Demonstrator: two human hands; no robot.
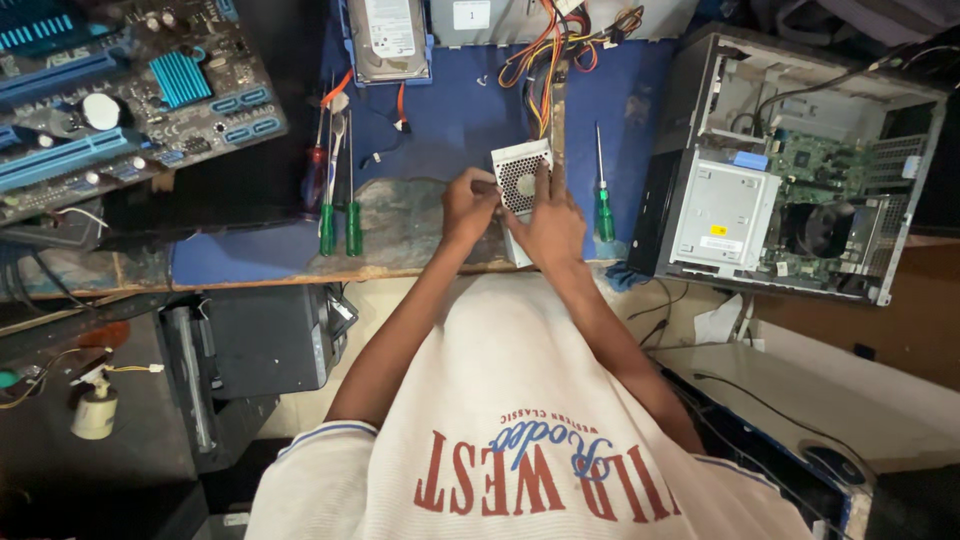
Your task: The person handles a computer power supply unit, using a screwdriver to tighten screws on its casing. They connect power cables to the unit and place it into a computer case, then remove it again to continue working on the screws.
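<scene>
Workbench (620, 100) covered in blue cloth, seen from above by the person working at it. At its far left corner lay a bare motherboard (130, 100) with blue slots and a ribbed blue heat sink. Right of that, close to the near edge, a red-handled screwdriver (316, 165) and two green-handled screwdrivers (340, 215) lay side by side, shafts pointing away from the person. At the far edge sat a flat metal hard drive (390, 40), and beside it a bundle of red, yellow and orange wires (550, 45) ran down toward the middle.

Near the middle of the near edge rested a small silver power supply (522, 180), a boxy sheet-metal case with a round perforated fan grille facing up. Its long axis ran from the far edge toward the person, tilted slightly. The left hand (470, 205) curled around the box's left side, fingers gripping it. The right hand (550, 225) lay over the box's nearer right part, fingers stretched along the top, pressing or holding it; both hands touched it, neither nearer than the other.

Just right of the right hand lay another green-handled screwdriver (603, 195), shaft pointing away. At the right edge an open desktop computer case (800, 170) lay on its side, showing a grey drive cage, green circuit board and black fan.
</scene>
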